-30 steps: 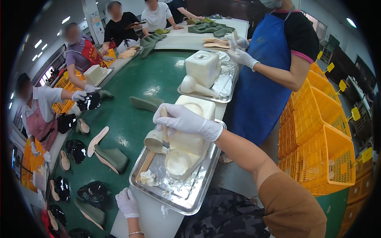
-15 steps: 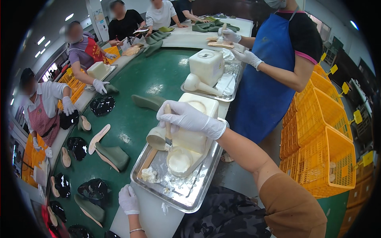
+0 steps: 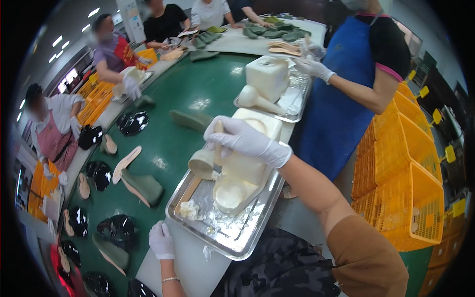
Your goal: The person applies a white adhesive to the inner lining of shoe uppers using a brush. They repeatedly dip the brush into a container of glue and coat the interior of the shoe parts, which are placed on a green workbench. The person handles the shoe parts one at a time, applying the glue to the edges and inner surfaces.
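My right hand [image 3: 247, 142], in a white glove, grips an upright brush [image 3: 218, 157] by its wooden handle. The brush's bristles are down beside a tilted whitish cup [image 3: 202, 164] and a cream-coloured dispenser bottle [image 3: 243, 171] with a round, open-topped well of pale liquid [image 3: 229, 194] at its near end. Both stand in a metal tray [image 3: 225, 242] smeared with pale residue. A wooden strip [image 3: 189, 193] and a crumpled white lump [image 3: 190, 210] lie at the tray's left side. My gloved left hand [image 3: 162, 241] rests at the table's edge left of the tray, loosely open, holding nothing.
On the green belt [image 3: 183, 84] lie dark green wedge soles [image 3: 144, 187], pale insoles [image 3: 126, 163] and glossy black pieces [image 3: 116, 228]. A second tray [image 3: 297, 115] with a bottle stands beyond mine. Co-workers stand around; yellow crates [image 3: 396, 198] are stacked at right.
The view has shifted slightly. My right hand still holds the brush, which has tilted more upright near the cup. The person across at far left centre has moved a hand back toward the bottle there.
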`<state>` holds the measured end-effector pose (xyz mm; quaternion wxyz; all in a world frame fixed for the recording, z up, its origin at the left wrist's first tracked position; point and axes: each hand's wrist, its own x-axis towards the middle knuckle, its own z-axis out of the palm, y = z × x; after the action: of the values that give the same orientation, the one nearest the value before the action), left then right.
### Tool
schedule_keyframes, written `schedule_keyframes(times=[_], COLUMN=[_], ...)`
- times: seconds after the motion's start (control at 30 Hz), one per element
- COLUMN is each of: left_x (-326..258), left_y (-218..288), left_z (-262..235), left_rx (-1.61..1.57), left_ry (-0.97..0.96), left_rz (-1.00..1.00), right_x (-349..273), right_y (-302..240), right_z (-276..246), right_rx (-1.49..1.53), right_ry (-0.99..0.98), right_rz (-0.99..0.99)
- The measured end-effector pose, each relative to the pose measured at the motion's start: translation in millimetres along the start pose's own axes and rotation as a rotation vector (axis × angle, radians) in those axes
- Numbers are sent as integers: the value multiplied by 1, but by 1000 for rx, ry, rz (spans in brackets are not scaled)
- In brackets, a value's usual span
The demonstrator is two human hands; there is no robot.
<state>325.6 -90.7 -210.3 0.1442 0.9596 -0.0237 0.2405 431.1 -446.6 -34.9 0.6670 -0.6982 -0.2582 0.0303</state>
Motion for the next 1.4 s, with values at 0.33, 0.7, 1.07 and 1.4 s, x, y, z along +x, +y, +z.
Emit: schedule_keyframes(times=[0.33, 0.7, 1.07, 1.4], left_x=[-33, -163, -188, -191], left_y=[39, 33, -45, -10], left_z=[-16, -200, -228, -276], left_rx=[191, 244, 712, 560], left_ry=[17, 161, -386, 204], left_rz=[23, -271, -451, -286], right_x=[-13, -12, -7, -8], right_y=[16, 29, 28, 35], right_z=[3, -15, -22, -26], right_rx=[-257, -192, -173, -166], right_ry=[185, 124, 68, 117], right_rz=[-27, 40, 59, -20])
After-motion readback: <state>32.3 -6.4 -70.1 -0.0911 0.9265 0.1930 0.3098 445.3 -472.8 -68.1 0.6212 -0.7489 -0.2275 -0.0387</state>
